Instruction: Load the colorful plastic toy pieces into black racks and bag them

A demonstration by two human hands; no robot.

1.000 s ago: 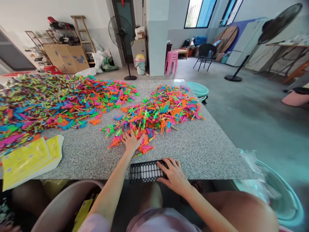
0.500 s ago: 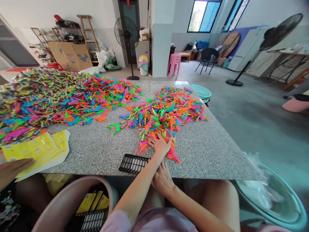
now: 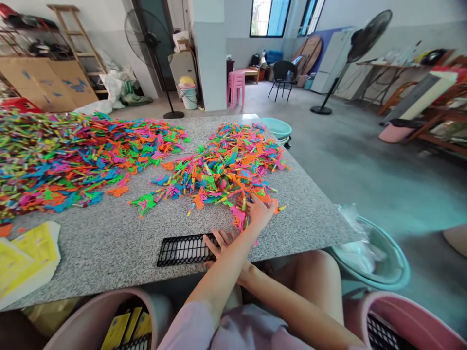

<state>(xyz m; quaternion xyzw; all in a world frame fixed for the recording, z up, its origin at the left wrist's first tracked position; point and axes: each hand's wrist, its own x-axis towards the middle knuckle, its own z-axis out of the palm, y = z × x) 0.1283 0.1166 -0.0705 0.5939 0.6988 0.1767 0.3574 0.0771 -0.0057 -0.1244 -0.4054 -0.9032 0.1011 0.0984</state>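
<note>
My forearms cross, the left over the right. My left hand (image 3: 260, 210) is at the near edge of a pile of small bright plastic toy guns (image 3: 233, 160) in orange, pink, green and blue. Its fingers are spread and touch the nearest pieces, with a pink toy gun (image 3: 239, 217) beside the fingers and orange ones by the thumb. My right hand (image 3: 223, 247) rests with fingers apart at the right end of a black plastic grid rack (image 3: 182, 250) lying near the table's front edge. My left forearm hides part of this hand.
A larger heap of toy guns (image 3: 73, 160) covers the table's left side. Yellow printed cards (image 3: 32, 253) lie at the front left. Below the table stand a beige bin (image 3: 87, 321), a pink bin (image 3: 412, 306) and a teal basin (image 3: 397, 267) with clear plastic bags.
My view has turned right. My left hand has moved right along the pile's near edge, spreading pieces. My right hand has moved from the table edge to the rack. The other person's hand has left view.
</note>
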